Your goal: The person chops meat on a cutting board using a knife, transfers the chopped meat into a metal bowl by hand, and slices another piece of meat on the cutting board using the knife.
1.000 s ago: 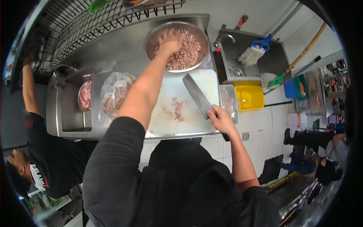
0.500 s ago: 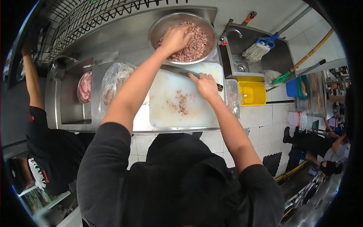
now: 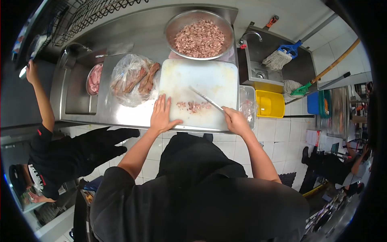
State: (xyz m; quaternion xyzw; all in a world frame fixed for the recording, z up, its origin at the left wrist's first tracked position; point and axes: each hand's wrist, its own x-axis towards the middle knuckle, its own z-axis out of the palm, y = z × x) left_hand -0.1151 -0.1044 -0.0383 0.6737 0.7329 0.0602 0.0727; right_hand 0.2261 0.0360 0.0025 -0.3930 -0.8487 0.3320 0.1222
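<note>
My left hand (image 3: 162, 116) lies with fingers spread at the left edge of the white cutting board (image 3: 201, 76), holding nothing. My right hand (image 3: 237, 121) grips a knife (image 3: 204, 97) at the board's right side, its blade slanting up and left over the board. Small chopped meat pieces (image 3: 194, 107) lie between the two hands, just below the blade. Behind the board stands a wide metal bowl (image 3: 169, 34) with a heap of diced meat (image 3: 199, 39) in it.
Left of the board, a clear plastic bag (image 3: 128, 66) lies with large meat pieces (image 3: 148, 80). A sink (image 3: 80, 103) holds a bowl of raw meat (image 3: 95, 79). A clear container (image 3: 247, 105) and yellow bin (image 3: 270, 103) are right. Another person (image 3: 60, 155) stands left.
My left hand has left the bowl and come down to the board's left edge. My right hand has taken the knife from the board's back and brought it nearer me.
</note>
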